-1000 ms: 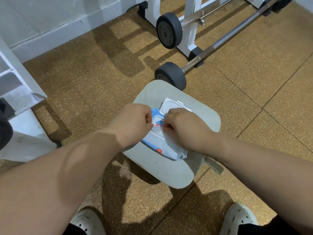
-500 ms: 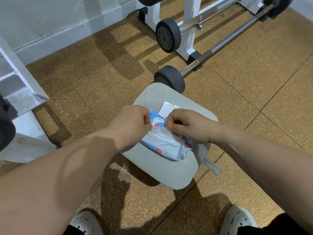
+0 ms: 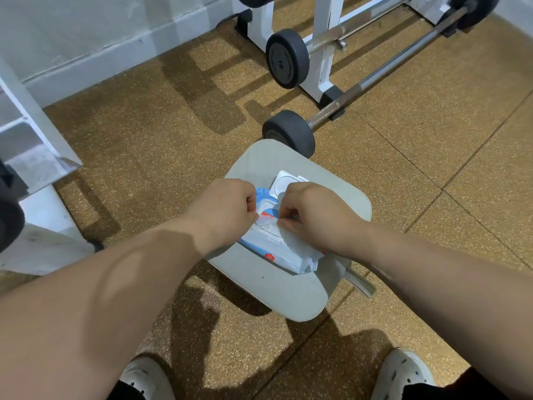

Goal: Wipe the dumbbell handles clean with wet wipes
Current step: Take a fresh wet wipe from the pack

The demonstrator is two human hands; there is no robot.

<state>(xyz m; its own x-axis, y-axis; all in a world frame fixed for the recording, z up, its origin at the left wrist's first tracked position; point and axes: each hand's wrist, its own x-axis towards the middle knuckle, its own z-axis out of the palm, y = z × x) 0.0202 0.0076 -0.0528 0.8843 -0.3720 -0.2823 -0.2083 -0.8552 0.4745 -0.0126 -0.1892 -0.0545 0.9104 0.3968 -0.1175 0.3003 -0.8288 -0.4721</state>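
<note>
So the wet-wipe pack (image 3: 284,252) lies on the grey seat pad (image 3: 277,287), its flip lid (image 3: 284,181) open. My left hand (image 3: 227,209) and right hand (image 3: 314,215) both pinch at its opening with curled fingers, possibly peeling a seal. Next I should draw one wipe free. The long-handled dumbbell (image 3: 380,73) lies on the floor just beyond the pad, beside the white rack (image 3: 323,53). I judge the reach unobstructed.

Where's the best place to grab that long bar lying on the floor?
Take the bar by its bare metal middle, coming down from above. It lies low along the floor, and the black weight at its near end looks too fat to close fingers round. The left grip and right grip pinch the wipes pack.
</note>
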